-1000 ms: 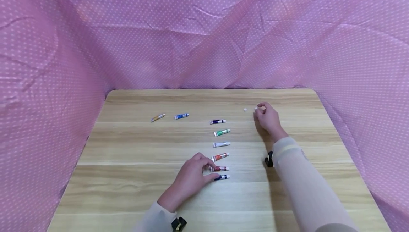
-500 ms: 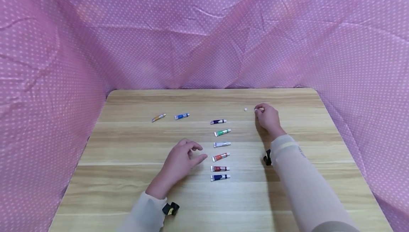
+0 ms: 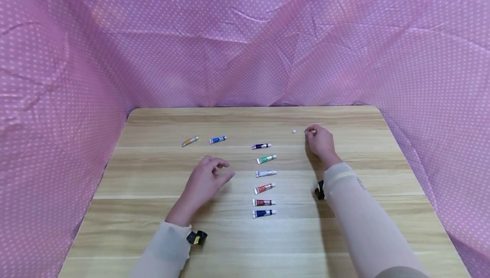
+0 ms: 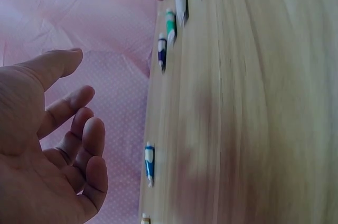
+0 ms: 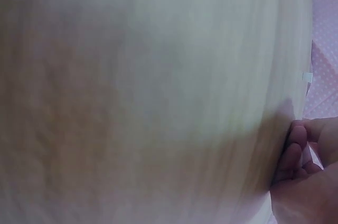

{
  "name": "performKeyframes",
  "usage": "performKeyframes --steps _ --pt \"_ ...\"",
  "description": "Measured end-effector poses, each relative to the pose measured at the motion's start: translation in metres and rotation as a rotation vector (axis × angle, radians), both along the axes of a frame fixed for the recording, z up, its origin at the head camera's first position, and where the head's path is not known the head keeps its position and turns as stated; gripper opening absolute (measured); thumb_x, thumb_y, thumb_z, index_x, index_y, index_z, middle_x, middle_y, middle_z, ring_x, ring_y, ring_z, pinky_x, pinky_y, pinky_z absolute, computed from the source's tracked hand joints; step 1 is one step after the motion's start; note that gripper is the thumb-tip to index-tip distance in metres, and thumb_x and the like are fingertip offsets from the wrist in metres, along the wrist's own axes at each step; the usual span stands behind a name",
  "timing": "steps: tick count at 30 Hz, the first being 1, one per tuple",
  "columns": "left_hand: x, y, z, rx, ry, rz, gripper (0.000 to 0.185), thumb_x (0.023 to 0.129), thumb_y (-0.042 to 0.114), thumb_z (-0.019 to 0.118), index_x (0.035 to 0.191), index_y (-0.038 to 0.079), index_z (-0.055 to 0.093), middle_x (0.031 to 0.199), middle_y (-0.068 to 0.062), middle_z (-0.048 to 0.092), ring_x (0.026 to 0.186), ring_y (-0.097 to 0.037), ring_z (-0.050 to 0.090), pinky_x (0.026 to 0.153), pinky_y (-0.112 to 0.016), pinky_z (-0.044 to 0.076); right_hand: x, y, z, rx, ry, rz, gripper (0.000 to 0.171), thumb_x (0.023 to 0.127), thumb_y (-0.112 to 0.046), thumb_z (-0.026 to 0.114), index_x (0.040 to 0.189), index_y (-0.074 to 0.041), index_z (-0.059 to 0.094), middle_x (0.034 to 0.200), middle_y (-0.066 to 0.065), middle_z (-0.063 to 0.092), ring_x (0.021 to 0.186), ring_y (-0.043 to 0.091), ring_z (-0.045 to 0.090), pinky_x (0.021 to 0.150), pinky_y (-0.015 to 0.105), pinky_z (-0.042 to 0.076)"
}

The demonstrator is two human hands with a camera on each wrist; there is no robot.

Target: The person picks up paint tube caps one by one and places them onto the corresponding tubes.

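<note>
My left hand (image 3: pixel 203 179) hovers over the left middle of the table with loosely bent fingers, holding nothing. In the left wrist view its palm and curved fingers (image 4: pixel 94 137) are apart from any tube. To its right lies a column of small paint tubes: purple (image 3: pixel 261 146), green (image 3: pixel 266 159), pale grey (image 3: pixel 266 173), orange-red (image 3: pixel 264 188), dark red (image 3: pixel 263 202) and dark blue (image 3: pixel 264 213). At the back right, my right hand (image 3: pixel 320 141) rests low on the table. Its thumb and fingers pinch a small white piece (image 3: pixel 306 131), mostly hidden.
A yellow paint tube (image 3: pixel 190 141) and a bright blue one (image 3: pixel 218 140) lie at the back left. Left of my right fingertips sits a small white piece (image 3: pixel 294 131). Pink dotted cloth (image 3: pixel 245 57) hangs around the wooden table (image 3: pixel 153 244).
My left hand has let go of the lower tubes and moved left and away from the column. The dark blue and dark red tubes are now uncovered. My right hand has barely moved.
</note>
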State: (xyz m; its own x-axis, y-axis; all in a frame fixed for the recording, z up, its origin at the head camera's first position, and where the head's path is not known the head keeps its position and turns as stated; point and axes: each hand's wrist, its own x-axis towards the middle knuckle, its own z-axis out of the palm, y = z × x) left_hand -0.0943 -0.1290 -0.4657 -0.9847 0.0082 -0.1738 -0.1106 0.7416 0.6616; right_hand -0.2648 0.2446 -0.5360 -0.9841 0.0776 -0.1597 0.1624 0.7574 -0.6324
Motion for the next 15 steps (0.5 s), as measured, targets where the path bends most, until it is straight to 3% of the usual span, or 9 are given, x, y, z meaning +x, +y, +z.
performKeyframes --steps 5,10,15 --pt "-0.01 -0.011 -0.004 -0.007 0.007 -0.007 0.043 0.101 0.041 0.078 0.136 0.018 0.07 0.135 -0.006 0.063 0.106 -0.023 0.063 0.094 -0.043 0.059 0.004 0.003 0.003 -0.084 -0.018 -0.018 0.026 0.111 -0.024 0.06 0.128 -0.009 0.072 0.113 0.018 0.075 0.095 0.027 0.067 0.079 0.033 0.052" --pt "-0.023 -0.022 -0.009 0.004 -0.003 -0.006 0.05 0.102 0.042 0.076 0.144 0.017 0.064 0.144 -0.011 0.057 0.11 -0.026 0.063 0.097 -0.046 0.057 0.008 0.008 0.007 -0.243 -0.039 -0.03 0.027 0.112 -0.022 0.06 0.13 -0.007 0.072 0.108 0.014 0.073 0.086 0.016 0.065 0.069 0.021 0.053" --pt "-0.033 -0.031 -0.022 0.013 -0.036 0.014 0.06 0.104 0.043 0.072 0.153 0.014 0.053 0.15 -0.014 0.054 0.126 -0.034 0.068 0.108 -0.053 0.057 0.013 0.014 0.009 -0.373 -0.053 -0.035 0.032 0.113 -0.021 0.06 0.137 -0.002 0.069 0.122 0.02 0.073 0.088 0.006 0.068 0.076 0.017 0.059"
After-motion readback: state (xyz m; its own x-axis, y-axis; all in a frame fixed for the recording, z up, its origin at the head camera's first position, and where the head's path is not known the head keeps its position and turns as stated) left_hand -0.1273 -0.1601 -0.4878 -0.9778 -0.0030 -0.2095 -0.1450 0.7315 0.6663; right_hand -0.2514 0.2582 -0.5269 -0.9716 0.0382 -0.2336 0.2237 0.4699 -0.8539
